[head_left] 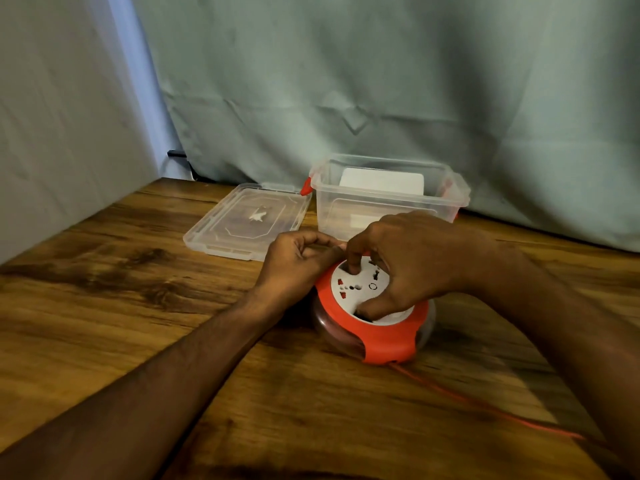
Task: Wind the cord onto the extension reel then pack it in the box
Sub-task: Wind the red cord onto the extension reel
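Observation:
A round extension reel (pixel 388 341) with a red frame, a white socket face and a clear drum stands on the wooden table (pixel 138 306). My right hand (pixel 412 261) rests on top of it, with a finger and the thumb pushed into recesses of the white face. My left hand (pixel 298 261) grips the reel's far left edge, fingers curled. A thin red cord (pixel 485 403) runs out from the reel's near side toward the lower right. Behind the reel stands the open clear plastic box (pixel 388 202) with red latches.
The box's clear lid (pixel 246 220) lies flat on the table to the left of the box. Something white sits inside the box. A grey-green cloth (pixel 381 81) hangs behind the table, and a pale wall closes the left side.

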Demonstrator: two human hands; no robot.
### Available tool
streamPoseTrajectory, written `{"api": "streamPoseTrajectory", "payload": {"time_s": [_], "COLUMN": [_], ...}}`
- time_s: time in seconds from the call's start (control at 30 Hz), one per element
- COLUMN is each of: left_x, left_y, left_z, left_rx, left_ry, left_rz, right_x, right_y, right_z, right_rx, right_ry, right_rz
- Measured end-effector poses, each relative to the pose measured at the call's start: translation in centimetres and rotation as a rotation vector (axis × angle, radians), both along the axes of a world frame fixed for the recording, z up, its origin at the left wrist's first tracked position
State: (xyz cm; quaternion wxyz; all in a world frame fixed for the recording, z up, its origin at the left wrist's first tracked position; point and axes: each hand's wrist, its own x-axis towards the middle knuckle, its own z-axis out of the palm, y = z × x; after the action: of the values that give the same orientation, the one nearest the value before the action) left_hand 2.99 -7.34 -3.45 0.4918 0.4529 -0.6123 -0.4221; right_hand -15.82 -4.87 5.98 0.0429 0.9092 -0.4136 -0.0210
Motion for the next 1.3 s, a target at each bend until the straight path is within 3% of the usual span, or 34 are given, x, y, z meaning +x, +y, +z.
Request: {"api": "streamPoseTrajectory", "payload": {"time_s": [0.53,0.83,0.97,1.13,1.3], "left_x": [-0.4,-0.2,-0.1,-0.1,-0.2], "left_y": [-0.2,-0.1,0.0,-0.1,-0.2], "left_z": [-0.3,0.0,0.0,0.2,0.1], "left_rx": [0.022,0.025,0.015,0.004,0.001], "left_ry": [-0.023,-0.001,0.008,-0.002,-0.008], "left_rz": [0.002,0.028,0.027,0.013,0.022], "right_x": [0.0,0.1,-0.3,-0.9,-0.5], "right_y": [-1.5,-1.6,-1.1,-0.3,-0.2], "right_z": [-2.4,-2.6,-0.3,1.4,1.3], "right_rx": [-0.262,-0.171,-0.137,0.28,0.302], "right_ry": [-0.054,-0.104,-0.066,-0.133,-0.115], "right_rz": [-0.166,-0.326,-0.149,-0.019,-0.011]}}
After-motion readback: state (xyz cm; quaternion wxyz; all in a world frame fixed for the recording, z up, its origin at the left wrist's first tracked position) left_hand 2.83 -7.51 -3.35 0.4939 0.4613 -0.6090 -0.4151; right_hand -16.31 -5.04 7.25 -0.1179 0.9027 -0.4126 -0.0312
